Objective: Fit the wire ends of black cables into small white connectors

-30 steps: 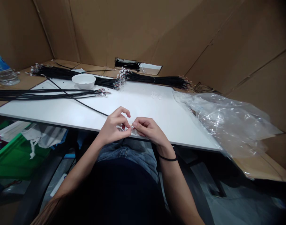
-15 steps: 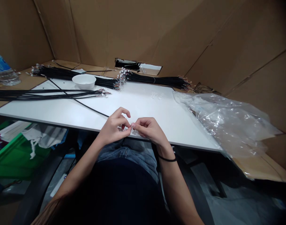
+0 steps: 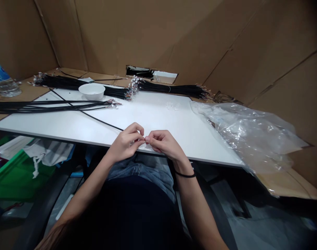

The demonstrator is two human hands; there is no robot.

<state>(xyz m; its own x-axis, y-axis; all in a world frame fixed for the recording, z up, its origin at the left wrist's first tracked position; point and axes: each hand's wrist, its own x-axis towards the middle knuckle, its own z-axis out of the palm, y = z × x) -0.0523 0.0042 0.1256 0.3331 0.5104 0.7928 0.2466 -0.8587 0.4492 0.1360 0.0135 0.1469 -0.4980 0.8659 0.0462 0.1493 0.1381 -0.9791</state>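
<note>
My left hand (image 3: 126, 141) is closed in a pinch at the front edge of the white board (image 3: 158, 118). A single black cable (image 3: 98, 120) runs from the back left of the board into this hand, which holds its near end; the tip is hidden by the fingers. Fingertip to fingertip with it, my right hand (image 3: 163, 143) is also pinched, thumb against a curled forefinger. Whatever tiny thing sits in the right pinch is too small and covered to make out.
Several black cables (image 3: 51, 106) lie at left, with bundles behind (image 3: 70, 82) and at back right (image 3: 174, 88). A white bowl (image 3: 92, 92) stands between. Small clear pieces (image 3: 172, 106) lie mid-board. Plastic bag (image 3: 241, 128) at right; water bottle (image 3: 3, 81) far left.
The raised fingers of my left hand have come down and closed in toward its thumb. My right hand keeps its pinch in nearly the same place. The view has shifted slightly.
</note>
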